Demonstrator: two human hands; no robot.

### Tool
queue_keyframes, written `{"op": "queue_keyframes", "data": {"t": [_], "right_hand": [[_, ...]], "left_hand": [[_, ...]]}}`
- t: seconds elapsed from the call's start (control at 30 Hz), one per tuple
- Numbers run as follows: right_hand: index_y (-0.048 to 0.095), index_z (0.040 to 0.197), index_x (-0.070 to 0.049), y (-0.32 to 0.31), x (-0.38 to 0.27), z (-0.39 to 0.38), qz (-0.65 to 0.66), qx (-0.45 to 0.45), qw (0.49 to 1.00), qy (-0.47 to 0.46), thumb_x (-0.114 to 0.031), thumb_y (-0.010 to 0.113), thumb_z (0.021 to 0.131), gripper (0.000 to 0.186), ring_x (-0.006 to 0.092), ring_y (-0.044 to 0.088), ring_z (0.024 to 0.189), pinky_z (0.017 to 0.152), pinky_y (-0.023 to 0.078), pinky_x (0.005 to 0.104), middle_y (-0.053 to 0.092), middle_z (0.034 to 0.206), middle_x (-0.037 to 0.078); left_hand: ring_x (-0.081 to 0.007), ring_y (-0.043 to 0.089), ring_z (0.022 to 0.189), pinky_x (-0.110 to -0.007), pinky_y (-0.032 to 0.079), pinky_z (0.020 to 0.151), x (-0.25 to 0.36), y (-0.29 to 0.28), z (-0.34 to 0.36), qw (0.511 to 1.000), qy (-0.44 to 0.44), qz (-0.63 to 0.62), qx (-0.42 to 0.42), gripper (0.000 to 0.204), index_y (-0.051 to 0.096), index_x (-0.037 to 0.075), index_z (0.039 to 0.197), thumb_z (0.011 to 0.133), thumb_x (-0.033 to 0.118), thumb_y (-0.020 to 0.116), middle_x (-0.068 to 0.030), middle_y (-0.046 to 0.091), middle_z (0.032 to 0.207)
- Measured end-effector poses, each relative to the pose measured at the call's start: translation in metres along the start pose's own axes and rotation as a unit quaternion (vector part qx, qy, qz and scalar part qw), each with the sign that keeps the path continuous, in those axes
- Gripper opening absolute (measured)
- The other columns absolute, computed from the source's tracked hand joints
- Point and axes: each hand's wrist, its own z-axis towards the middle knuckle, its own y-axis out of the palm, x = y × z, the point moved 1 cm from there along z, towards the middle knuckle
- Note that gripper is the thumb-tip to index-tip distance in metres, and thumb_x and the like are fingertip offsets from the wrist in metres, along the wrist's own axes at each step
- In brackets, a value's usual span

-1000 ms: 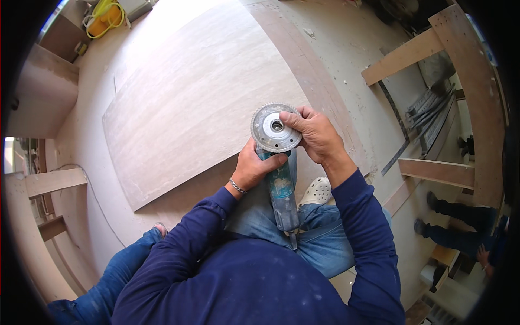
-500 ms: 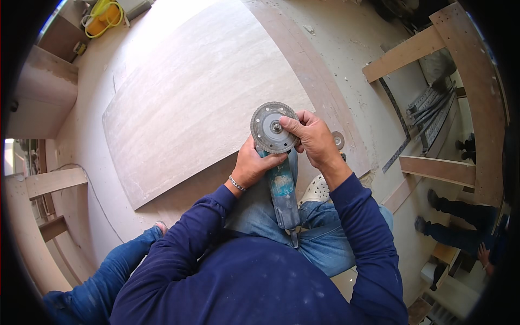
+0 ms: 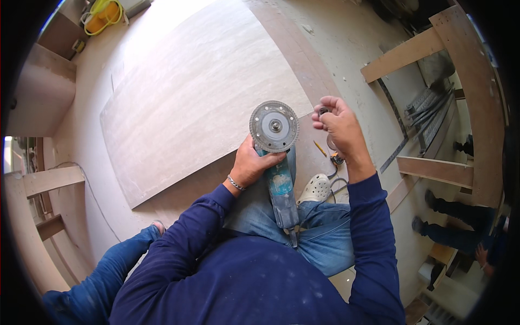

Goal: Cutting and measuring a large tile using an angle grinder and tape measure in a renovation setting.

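Observation:
My left hand (image 3: 252,165) is closed around the neck of a teal angle grinder (image 3: 280,192), which lies along my lap, disc up. The toothed cutting disc (image 3: 268,132) sits on its spindle, with the threaded tip bare. To the right of the disc, my right hand (image 3: 340,130) is raised with fingers curled on a small dark metal ring, apparently a flange nut (image 3: 325,111). Beyond it on the floor lie a yellow pencil (image 3: 319,147) and other small items, partly hidden by that hand.
A large pale panel (image 3: 184,92) lies ahead. Wooden frames stand at left (image 3: 51,181) and right (image 3: 476,124). Metal strips (image 3: 428,116) lie right, near another person's legs (image 3: 455,227). A yellow coiled hose (image 3: 103,16) is at upper left.
My right hand has left the disc and moved right, now holding the small ring. The disc's spindle tip is uncovered; my left hand still grips the grinder.

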Motion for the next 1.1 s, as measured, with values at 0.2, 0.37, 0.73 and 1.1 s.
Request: {"op": "queue_keyframes", "data": {"t": [0.2, 0.37, 0.73, 1.1], "right_hand": [[0.067, 0.104, -0.003, 0.043, -0.037, -0.033, -0.141, -0.085, 0.946, -0.28, 0.0, 0.062, 0.087, 0.018, 0.0222, 0.069, 0.087, 0.077, 0.056, 0.0309, 0.072, 0.101, 0.014], [0.071, 0.092, -0.004, 0.06, -0.03, -0.036, -0.284, -0.113, 0.839, -0.451, -0.002, 0.068, 0.078, 0.014, 0.0314, 0.067, 0.088, 0.079, 0.055, 0.0373, 0.069, 0.097, 0.014], [0.072, 0.097, -0.003, 0.055, -0.045, -0.041, -0.35, -0.187, 0.828, -0.396, -0.002, 0.066, 0.076, 0.022, 0.0327, 0.064, 0.098, 0.087, 0.053, 0.0397, 0.067, 0.102, 0.014], [0.072, 0.102, -0.005, 0.054, -0.045, -0.033, -0.368, -0.184, 0.83, -0.376, -0.005, 0.072, 0.076, 0.026, 0.031, 0.061, 0.104, 0.091, 0.052, 0.04, 0.067, 0.105, 0.012]], "left_hand": [[-0.0142, 0.063, 0.101, -0.031, 0.051, 0.091, -0.003, -0.002, -0.001, 1.0, 0.007, -0.005, 0.009, 0.06, 0.055, 0.002, 0.122, 0.073, 0.021, 0.084, -0.0065, 0.067, 0.111], [-0.0152, 0.063, 0.101, -0.031, 0.052, 0.09, -0.001, -0.003, -0.001, 1.0, -0.005, 0.001, 0.007, 0.063, 0.054, 0.002, 0.124, 0.073, 0.024, 0.084, -0.0081, 0.066, 0.11], [-0.0159, 0.063, 0.102, -0.032, 0.051, 0.091, 0.003, -0.002, -0.003, 1.0, 0.002, -0.02, 0.008, 0.066, 0.053, 0.002, 0.127, 0.073, 0.026, 0.083, -0.0083, 0.065, 0.113], [-0.0144, 0.063, 0.098, -0.031, 0.052, 0.088, 0.003, -0.001, -0.002, 1.0, 0.008, -0.009, 0.009, 0.057, 0.056, 0.003, 0.122, 0.075, 0.022, 0.082, -0.0059, 0.065, 0.11]]}}
